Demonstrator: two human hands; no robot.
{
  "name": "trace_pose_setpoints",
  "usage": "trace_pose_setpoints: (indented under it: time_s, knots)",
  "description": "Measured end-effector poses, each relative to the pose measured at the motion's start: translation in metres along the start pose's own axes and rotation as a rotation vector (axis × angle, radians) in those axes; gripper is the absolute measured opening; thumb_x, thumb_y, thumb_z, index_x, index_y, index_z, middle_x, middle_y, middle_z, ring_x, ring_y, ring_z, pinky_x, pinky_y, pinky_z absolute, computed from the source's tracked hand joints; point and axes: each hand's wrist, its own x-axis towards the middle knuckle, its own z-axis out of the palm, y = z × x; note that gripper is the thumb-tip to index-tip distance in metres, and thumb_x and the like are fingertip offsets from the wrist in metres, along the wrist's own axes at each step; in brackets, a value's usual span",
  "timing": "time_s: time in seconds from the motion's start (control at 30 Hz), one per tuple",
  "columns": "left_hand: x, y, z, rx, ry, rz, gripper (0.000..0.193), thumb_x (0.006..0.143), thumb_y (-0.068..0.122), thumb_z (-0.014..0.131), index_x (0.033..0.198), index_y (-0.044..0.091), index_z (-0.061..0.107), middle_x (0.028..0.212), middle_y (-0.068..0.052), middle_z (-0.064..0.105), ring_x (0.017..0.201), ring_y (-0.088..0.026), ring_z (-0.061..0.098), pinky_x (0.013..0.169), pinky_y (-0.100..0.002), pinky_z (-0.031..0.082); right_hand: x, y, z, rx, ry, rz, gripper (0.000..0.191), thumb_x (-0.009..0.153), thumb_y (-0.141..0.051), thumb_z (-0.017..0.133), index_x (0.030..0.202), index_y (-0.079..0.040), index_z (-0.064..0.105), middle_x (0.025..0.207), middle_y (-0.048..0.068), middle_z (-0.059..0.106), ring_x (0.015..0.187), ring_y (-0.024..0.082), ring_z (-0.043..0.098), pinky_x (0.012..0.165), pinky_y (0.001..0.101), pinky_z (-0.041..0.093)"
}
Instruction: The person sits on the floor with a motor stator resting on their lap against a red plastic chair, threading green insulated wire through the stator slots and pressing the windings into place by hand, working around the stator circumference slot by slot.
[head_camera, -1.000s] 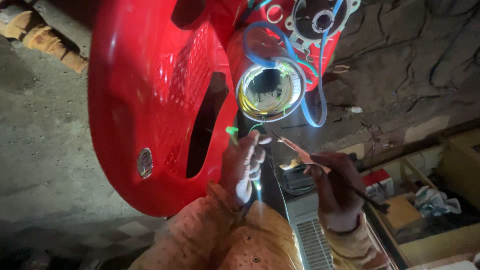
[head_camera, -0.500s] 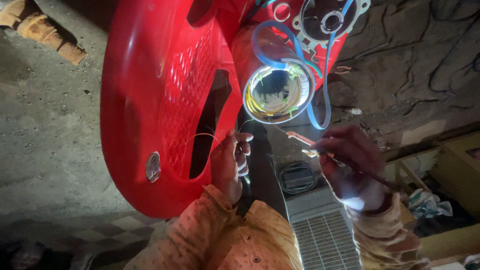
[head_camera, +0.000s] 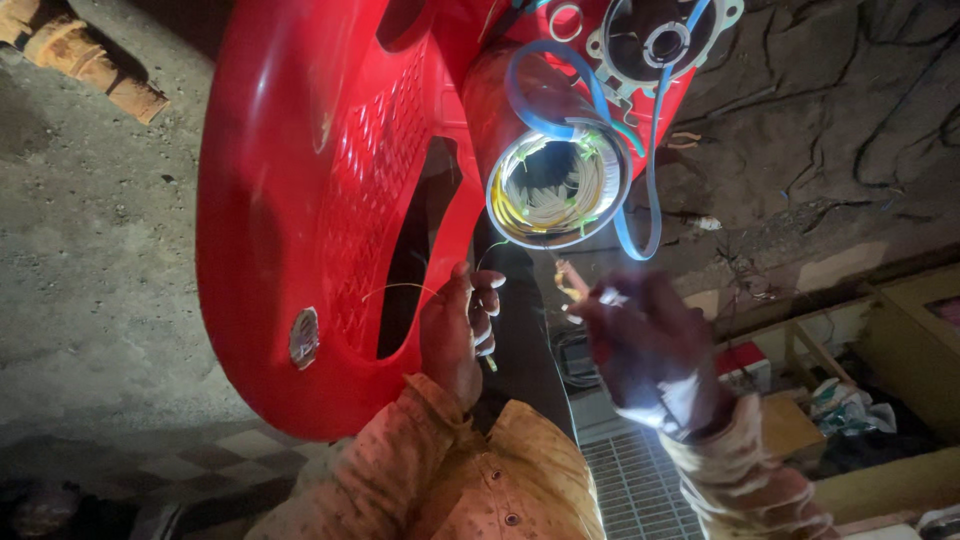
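A round motor stator with pale windings and yellow leads lies on a red plastic chair, ringed by a blue cable. My left hand is just below the stator, against the chair's edge, with its fingers pinched on a thin wire strand. My right hand is blurred and closed on a thin stick-like tool, whose orange tip points up toward the stator's lower rim. Both sleeves are orange and patterned.
A metal motor end cover lies beyond the stator. A metal grille sits below my right hand. Wooden boxes with clutter stand at the right. The ground is rough concrete, with bricks at the top left.
The view has shifted, so the stator sits lower and more central. My right hand rose toward the stator with the tool. My left hand stayed by the chair edge.
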Motion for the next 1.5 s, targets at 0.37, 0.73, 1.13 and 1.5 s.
trace_pose_setpoints:
  time_s: [0.37, 0.73, 1.13, 1.5]
  knots:
    - [0.004, -0.017, -0.002, 0.116, 0.049, 0.074, 0.026, 0.097, 0.031, 0.067, 0.097, 0.005, 0.069, 0.066, 0.005, 0.050, 0.043, -0.002, 0.033, 0.038, -0.023, 0.024, -0.022, 0.005, 0.013, -0.009, 0.002, -0.077, 0.034, 0.082, 0.001, 0.070, 0.116, -0.002, 0.068, 0.112, 0.013, 0.062, 0.080, 0.016, 0.067, 0.062, 0.0294, 0.053]
    - [-0.001, -0.008, 0.008, 0.006, 0.032, 0.090, 0.047, 0.106, 0.042, 0.044, 0.106, 0.001, 0.068, 0.082, -0.005, 0.067, 0.043, -0.004, 0.031, 0.038, -0.024, 0.023, -0.002, 0.033, 0.021, 0.392, 0.185, 0.292, 0.027, 0.095, 0.015, 0.062, 0.117, 0.000, 0.066, 0.117, 0.012, 0.066, 0.108, 0.019, 0.067, 0.093, 0.0276, 0.054]
    - [-0.008, 0.005, 0.028, -0.015, 0.042, 0.234, 0.051, 0.104, 0.042, 0.047, 0.130, 0.001, 0.065, 0.093, 0.002, 0.068, 0.046, -0.003, 0.030, 0.043, -0.022, 0.023, -0.010, 0.032, 0.038, 0.172, 0.140, 0.151, 0.021, 0.092, 0.004, 0.067, 0.112, -0.002, 0.067, 0.116, 0.012, 0.068, 0.098, 0.019, 0.072, 0.078, 0.0275, 0.059]
    - [-0.011, 0.005, 0.034, 0.051, 0.028, 0.268, 0.052, 0.106, 0.039, 0.046, 0.138, 0.003, 0.066, 0.063, 0.011, 0.034, 0.051, -0.002, 0.027, 0.047, -0.023, 0.020, -0.016, 0.036, 0.047, -0.014, 0.102, -0.024, 0.035, 0.081, 0.001, 0.078, 0.114, -0.002, 0.070, 0.116, 0.016, 0.069, 0.093, 0.025, 0.071, 0.072, 0.0319, 0.058]
